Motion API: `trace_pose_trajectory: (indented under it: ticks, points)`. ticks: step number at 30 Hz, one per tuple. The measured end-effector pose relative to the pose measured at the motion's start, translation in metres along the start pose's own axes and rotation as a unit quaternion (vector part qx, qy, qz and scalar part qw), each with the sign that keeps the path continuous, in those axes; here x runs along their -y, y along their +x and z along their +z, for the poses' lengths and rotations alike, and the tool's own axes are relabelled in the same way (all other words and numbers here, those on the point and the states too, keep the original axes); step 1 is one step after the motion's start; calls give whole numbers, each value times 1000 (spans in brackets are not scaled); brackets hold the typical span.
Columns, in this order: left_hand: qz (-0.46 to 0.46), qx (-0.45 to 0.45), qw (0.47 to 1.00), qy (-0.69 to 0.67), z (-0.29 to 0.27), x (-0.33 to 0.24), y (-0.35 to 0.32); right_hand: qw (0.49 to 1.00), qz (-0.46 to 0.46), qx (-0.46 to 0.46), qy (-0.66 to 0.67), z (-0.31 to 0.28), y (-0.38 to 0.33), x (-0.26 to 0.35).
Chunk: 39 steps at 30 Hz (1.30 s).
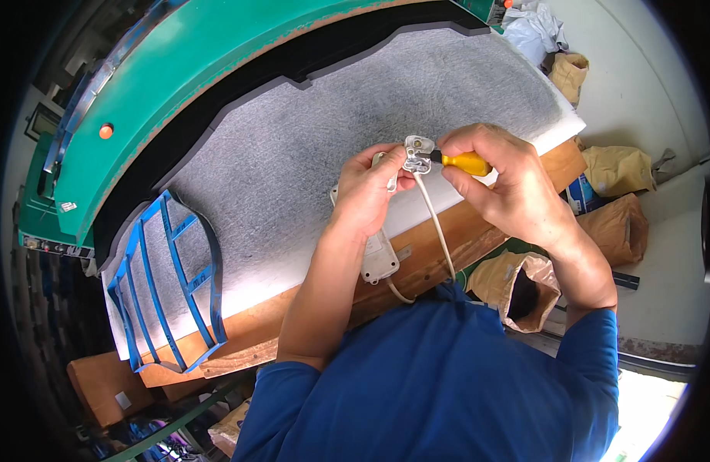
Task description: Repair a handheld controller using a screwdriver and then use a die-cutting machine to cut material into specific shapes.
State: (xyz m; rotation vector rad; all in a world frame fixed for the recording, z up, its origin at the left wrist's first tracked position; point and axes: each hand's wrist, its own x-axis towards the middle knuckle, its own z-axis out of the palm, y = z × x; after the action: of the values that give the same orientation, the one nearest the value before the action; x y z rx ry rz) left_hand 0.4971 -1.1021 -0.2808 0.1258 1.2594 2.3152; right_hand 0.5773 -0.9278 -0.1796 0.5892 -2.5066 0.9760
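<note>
My left hand [363,191] pinches a small white plug housing [418,144] with its inside exposed and metal parts showing. A white cord [434,215] runs from it down toward my shirt. My right hand [517,175] is closed round a short screwdriver [467,162] with a yellow handle, pointing left at the plug; whether its tip touches is too small to tell. Another white piece [392,183] shows by my left fingers. Behind my left wrist lies a white power strip [380,260] at the table's near edge, a cord leaving its lower end.
Grey fibrous sheeting [293,138] covers the table, whose wooden edge [432,245] is nearest me. Blue cut strips [170,231] lie at the left. A green machine [170,61] curves across the back. Open paper bags [490,279] and a brown bag [621,223] stand at the right.
</note>
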Motion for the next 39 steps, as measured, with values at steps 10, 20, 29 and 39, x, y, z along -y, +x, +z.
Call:
trace_pose_trajectory:
  ticks: [10,20,29,39]
  points:
    - [27,-28,997,67,2,0,-2,1000,7,30,6,0,9,-5]
    - [41,-32,995,89,4,0,-3,998,9,60,-1,-5,18,-4]
    - [48,-36,992,113,5,0,-4,996,-11,91,-11,-9,28,-3]
    - [49,-36,991,119,4,2,-1,993,62,96,12,-9,39,-1]
